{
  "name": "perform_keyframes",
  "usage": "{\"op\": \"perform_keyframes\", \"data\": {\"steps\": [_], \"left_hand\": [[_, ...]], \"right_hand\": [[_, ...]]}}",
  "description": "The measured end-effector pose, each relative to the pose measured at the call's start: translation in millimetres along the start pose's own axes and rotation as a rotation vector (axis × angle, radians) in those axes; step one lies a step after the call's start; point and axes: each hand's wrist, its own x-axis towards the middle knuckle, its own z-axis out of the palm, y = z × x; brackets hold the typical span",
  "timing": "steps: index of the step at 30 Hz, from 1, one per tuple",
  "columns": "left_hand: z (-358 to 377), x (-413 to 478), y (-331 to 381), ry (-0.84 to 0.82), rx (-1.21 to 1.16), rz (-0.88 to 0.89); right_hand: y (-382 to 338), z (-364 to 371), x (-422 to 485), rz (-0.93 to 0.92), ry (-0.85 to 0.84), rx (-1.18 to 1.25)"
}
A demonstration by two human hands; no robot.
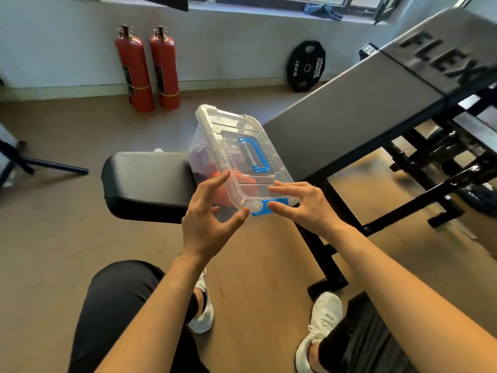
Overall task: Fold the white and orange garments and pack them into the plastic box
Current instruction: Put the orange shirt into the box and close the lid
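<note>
The box point(236, 135) points away, its latch point(262, 208) at the near end; the right hand point(304, 208) is nearer to it. Right hand and left hand point(207, 219) both have spread fingers.

Box point(207, 135): clear plastic, rectangular, closed. It sits on the black bench point(139, 181) where the seat pad meets the sloped back, long axis running away and to the left, near end overhanging the pad's front edge.

Lid point(215, 122): clear, ribbed, seated on the rim. Blue handle point(260, 154) folded flat in the lid's centre recess. Blue latch point(262, 209) at the near short end.

Contents, seen through walls and lid: orange garment point(243, 181) bunched at the near end; pale garment point(200, 154), whitish with a lilac cast, behind it along the left wall. Folds not readable.
</note>
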Motion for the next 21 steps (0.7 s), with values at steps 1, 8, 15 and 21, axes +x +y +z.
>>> {"op": "perform_keyframes", "data": {"steps": [1, 8, 15, 21], "left_hand": [[-0.2, -0.6, 1.1, 0.016, 0.014, -0.016], [-3.2, 33.5, 29.6, 0.199, 0.143, -0.084], [-19.7, 158.4, 37.4, -0.026, 0.548, 0.112], [-5.8, 250.3, 15.9, -0.386, 0.925, -0.04]], "right_hand": [[-1.9, -0.5, 1.8, 0.005, 0.003, 0.006], [6.7, 6.0, 15.3, -0.086, 0.125, 0.01], [-2.2, 15.7, 44.9, -0.013, -0.085, 0.025], [8.3, 29.9, 36.9, 0.04, -0.093, 0.082]]}}
